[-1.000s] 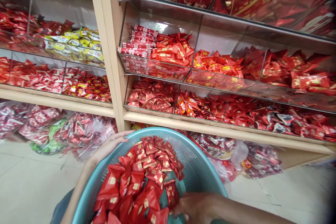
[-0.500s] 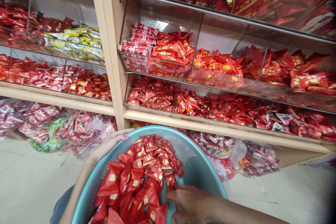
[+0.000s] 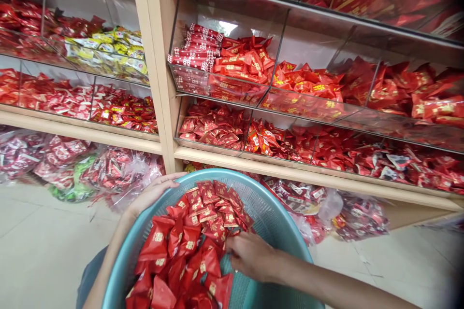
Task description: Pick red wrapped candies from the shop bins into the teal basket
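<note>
Inside teal basket (image 3: 281,229): shiny red packets (image 3: 156,239), gold print; right hand (image 3: 252,256) curled there, left hand (image 3: 154,194) on rim (image 3: 224,172); grips unclear.

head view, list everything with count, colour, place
basket: one, teal, lower middle
basket packets: many, red and gold, inside basket
shelving: two bays, pale wood, behind basket
shelf packets: many, mostly red, clear bins
yellow packets: many, mostly yellow, left shelving
patterned sticks: several, red and white, right shelving
bagged packets: many, mostly red, under shelving
green plastic: one, under left shelving
floor: one, pale, beneath
cloth: one, dark blue, lower left
left hand: one, bare, on basket rim
right hand: one, bare, inside basket
</note>
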Demonstrator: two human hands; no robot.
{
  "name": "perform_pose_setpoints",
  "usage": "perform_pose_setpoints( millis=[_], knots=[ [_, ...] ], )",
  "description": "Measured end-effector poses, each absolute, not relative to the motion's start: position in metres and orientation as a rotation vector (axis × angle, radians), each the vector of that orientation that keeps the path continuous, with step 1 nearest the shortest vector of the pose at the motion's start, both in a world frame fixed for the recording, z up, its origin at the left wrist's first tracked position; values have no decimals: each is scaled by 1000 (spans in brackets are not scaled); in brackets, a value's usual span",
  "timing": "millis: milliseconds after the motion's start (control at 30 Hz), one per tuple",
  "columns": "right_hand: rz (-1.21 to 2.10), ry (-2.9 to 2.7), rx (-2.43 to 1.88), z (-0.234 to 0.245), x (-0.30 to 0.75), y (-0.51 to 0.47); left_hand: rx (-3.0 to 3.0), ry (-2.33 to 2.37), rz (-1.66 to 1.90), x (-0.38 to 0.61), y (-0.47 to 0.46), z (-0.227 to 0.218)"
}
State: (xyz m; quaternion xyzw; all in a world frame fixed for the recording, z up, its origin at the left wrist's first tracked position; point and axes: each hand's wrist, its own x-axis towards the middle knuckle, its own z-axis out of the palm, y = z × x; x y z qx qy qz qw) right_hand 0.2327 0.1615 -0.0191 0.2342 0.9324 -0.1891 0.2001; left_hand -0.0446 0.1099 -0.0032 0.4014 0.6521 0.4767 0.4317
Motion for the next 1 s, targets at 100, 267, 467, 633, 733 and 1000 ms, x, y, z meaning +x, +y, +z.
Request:
perform_pose_setpoints(
  millis=[100,267,467,633,733,1000],
  knots=[
    [-569,2601,664,-26,237,165,1009,1629,1183,-44,111,-2],
    [-892,2494,670,-33,242,161,1011,1617,1189,-42,111,0],
    [-1604,1949,638,-45,250,161,994,1643,1163,-42,109,1],
    [-1640,1797,657,-51,250,161,969,1615,1178,-40,109,1],
    [-1571,1782,631,-49,249,161,956,1603,1186,-40,110,1],
    [-1090,2166,542,-34,253,173,977,1639,1187,-41,109,1]
  ],
)
